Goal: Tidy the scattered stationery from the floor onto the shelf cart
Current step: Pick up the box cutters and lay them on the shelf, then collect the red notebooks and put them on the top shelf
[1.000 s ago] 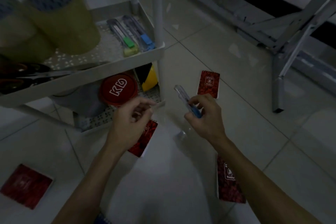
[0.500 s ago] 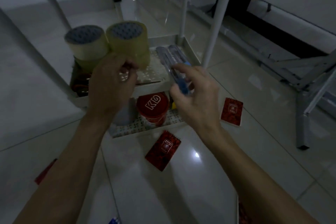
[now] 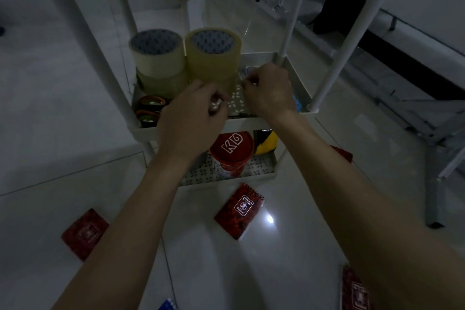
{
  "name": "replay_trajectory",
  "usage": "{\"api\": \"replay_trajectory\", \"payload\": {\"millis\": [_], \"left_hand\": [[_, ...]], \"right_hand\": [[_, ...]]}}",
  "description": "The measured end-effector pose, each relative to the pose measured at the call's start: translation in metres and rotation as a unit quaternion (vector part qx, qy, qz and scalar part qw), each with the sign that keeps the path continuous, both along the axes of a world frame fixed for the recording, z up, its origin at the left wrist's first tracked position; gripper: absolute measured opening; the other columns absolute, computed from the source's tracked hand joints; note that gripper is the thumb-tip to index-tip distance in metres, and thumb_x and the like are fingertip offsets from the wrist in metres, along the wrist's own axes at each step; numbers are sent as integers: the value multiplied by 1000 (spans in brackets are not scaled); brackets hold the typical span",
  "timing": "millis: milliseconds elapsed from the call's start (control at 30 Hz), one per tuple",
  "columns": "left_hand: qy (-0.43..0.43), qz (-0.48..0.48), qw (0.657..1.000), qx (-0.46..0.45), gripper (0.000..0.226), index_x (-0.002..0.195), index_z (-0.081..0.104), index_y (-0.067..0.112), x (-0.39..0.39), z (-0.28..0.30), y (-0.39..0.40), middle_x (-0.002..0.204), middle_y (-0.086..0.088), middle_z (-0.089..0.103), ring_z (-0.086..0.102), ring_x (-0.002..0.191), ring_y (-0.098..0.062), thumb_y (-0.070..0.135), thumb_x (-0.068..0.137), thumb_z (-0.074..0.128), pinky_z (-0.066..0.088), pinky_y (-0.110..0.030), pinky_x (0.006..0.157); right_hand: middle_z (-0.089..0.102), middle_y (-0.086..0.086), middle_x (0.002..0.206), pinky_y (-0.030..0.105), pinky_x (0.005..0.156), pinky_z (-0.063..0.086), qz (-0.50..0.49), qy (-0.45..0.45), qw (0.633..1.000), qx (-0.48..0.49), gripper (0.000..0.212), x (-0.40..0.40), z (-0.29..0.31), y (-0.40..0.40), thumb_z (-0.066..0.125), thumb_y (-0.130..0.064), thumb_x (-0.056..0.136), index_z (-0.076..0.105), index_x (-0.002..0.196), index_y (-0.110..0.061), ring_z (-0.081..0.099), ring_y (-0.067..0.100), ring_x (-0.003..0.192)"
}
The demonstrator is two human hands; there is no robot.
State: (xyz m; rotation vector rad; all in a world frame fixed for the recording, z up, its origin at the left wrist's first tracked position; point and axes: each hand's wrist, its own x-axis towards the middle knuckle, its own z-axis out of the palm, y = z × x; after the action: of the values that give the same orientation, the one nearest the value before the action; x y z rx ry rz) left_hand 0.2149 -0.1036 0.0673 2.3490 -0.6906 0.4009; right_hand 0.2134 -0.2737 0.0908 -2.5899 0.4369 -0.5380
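The white shelf cart (image 3: 191,128) stands in front of me. Both my hands are over its middle tray. My right hand (image 3: 269,90) rests low in the tray, its fingers pinched on a clear-and-blue cutter (image 3: 243,75) that it mostly hides; a bit of blue (image 3: 297,104) shows by its wrist. Just left of it, my left hand (image 3: 191,118) hovers with fingers curled, and nothing shows in them. Red spiral notebooks lie on the floor: one (image 3: 239,211) below the cart, one (image 3: 84,233) at the left, one (image 3: 356,292) at the lower right.
Two stacks of tape rolls (image 3: 214,58) and orange-handled scissors (image 3: 149,108) fill the tray's left side. A red KD tub (image 3: 230,153) and a yellow-black object (image 3: 266,143) sit on the lower shelf. A grey metal frame (image 3: 432,184) stands at the right. A blue item (image 3: 167,304) lies by the bottom edge.
My right hand lifted the cutter from floor level up into the middle tray. My left hand rose with it. My view moved back and up, above the cart.
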Motion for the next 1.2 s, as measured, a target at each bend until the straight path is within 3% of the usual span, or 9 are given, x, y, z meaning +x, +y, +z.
{"api": "replay_trajectory", "payload": {"millis": [233,400,500,633,767,900,1000,1100,1200], "left_hand": [[-2,-16,1000,-5,14,103,69,32,0,0,0,94,16,58,57,82,-7,40,98,60,41,-29,63],[-14,-103,971,-216,9,93,69,21,-19,8,15,84,14,63,53,69,2,13,91,73,40,-15,65],[-30,-92,977,-191,9,94,70,8,-55,-16,42,91,3,63,53,83,5,3,88,75,38,-11,76],[151,-65,981,-101,14,98,73,18,-111,-93,87,91,11,64,56,88,6,8,89,76,36,-6,76],[359,-42,932,-19,20,104,70,36,-158,-160,135,101,8,66,61,95,-3,18,95,70,47,-17,81],[409,-24,909,72,26,116,67,34,-194,-187,169,109,9,61,57,96,8,30,92,75,48,-16,89],[420,-8,898,135,50,126,64,37,-211,-191,183,116,11,53,54,109,-5,50,80,81,49,-30,97],[431,-4,890,152,75,133,58,37,-221,-189,191,120,7,47,48,113,-11,60,67,85,46,-32,96],[431,10,889,151,83,136,56,31,-226,-190,191,118,4,48,49,113,-15,47,64,94,48,-35,96]], "right_hand": [[73,12,108,36,82,55,73,38,994,-77,23,-18,7,-12,62,-15,93,77,106,-5,67,24,99],[65,6,102,25,76,49,93,-146,985,19,19,-63,-9,9,62,-20,90,76,98,-10,60,15,89],[67,2,96,24,71,49,109,-176,975,75,14,-113,-35,28,63,-17,91,74,95,-9,61,14,81],[65,-6,88,24,68,47,140,7,984,109,11,-151,-105,51,66,-18,86,73,95,-16,57,8,75],[67,6,106,33,81,52,107,161,974,114,24,-164,-166,64,69,-26,81,73,103,-17,64,26,96],[49,22,138,51,109,42,31,269,962,42,58,-162,-203,64,76,-39,82,58,130,-13,48,43,127],[26,30,159,62,122,15,19,303,953,4,77,-158,-220,66,73,-47,84,41,145,-13,23,46,149],[31,26,156,67,122,7,9,318,948,14,88,-159,-224,67,74,-56,79,37,146,-13,25,44,148],[40,21,143,64,119,18,10,320,947,34,112,-165,-213,76,88,-60,59,33,144,-13,37,43,138]]}}
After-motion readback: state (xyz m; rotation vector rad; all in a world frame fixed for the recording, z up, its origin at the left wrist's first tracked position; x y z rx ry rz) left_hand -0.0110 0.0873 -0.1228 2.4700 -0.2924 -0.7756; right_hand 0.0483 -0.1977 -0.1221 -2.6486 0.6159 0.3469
